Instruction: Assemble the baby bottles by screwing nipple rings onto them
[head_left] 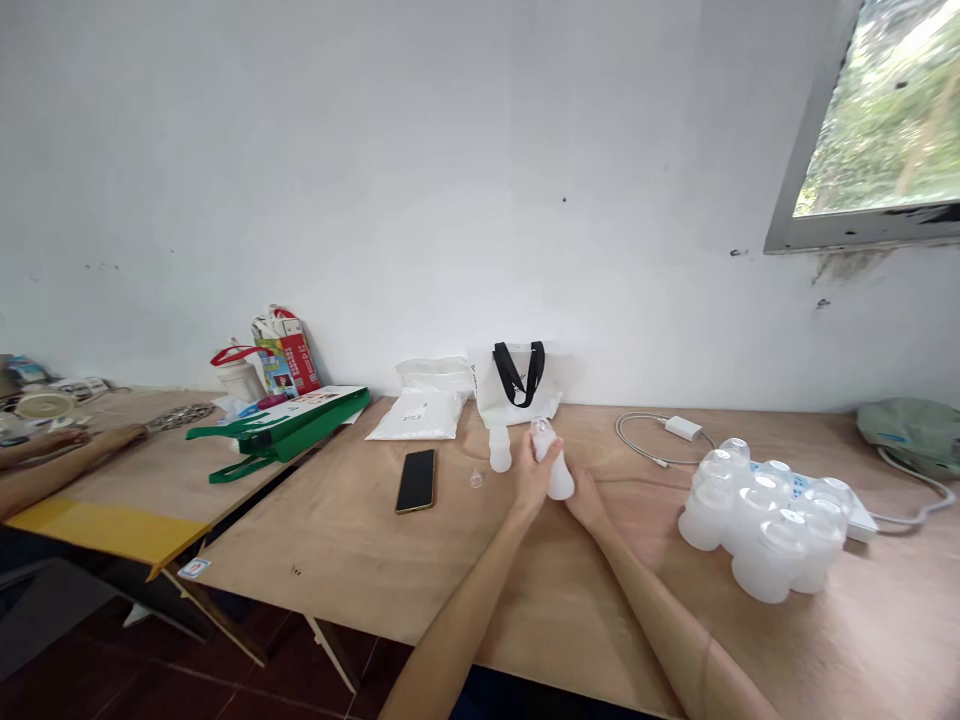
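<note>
"What's the left hand (pixel 534 478) gripping?"
"A tilted frosted bottle (pixel 559 482), above the table (pixel 345 560); the right hand's (pixel 586 498) grip is unclear."
"Beyond?"
"Another bottle (pixel 499 450) stands nearby, contents hidden; clear-capped bottles (pixel 772 545) cluster rightward."

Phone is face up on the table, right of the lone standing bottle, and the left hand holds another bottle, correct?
Not quite: the head view shows the phone left of the lone standing bottle, not right of it. It does lie face up, and the left hand does hold another bottle.
</note>
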